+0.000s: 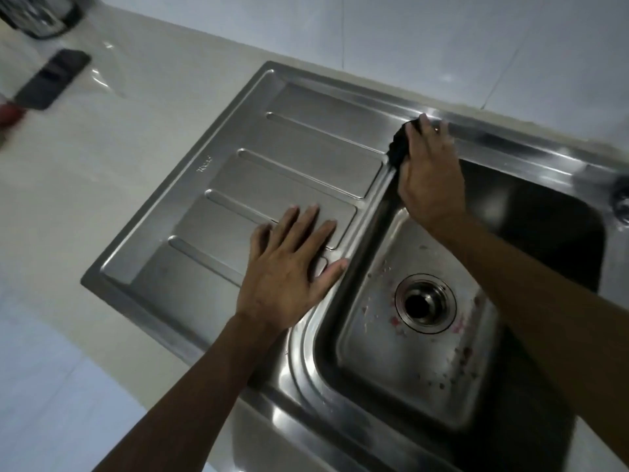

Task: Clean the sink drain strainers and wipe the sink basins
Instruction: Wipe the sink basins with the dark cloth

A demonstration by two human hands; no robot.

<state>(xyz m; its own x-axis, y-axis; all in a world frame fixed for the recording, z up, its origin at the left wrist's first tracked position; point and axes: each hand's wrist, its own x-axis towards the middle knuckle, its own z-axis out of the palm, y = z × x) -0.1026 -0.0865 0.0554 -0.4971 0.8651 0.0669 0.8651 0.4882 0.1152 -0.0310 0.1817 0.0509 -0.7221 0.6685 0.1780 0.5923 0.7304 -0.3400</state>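
A steel sink basin (391,362) fills the right of the view, its floor speckled with reddish bits. The round drain (425,303) sits in the middle with a dark open hole; I cannot tell whether a strainer is in it. My left hand (292,264) lies flat, fingers straight, on the ribbed drainboard (299,155) beside the basin. My right hand (430,168) presses a dark cloth (398,144) against the basin's far left corner at the rim; most of the cloth is hidden under the hand.
A pale countertop (119,172) surrounds the sink. A dark flat phone-like object (54,80) lies at the far left, with a red thing (10,112) beside it and a dark appliance (37,15) at the top left. A tap base (621,199) shows at the right edge.
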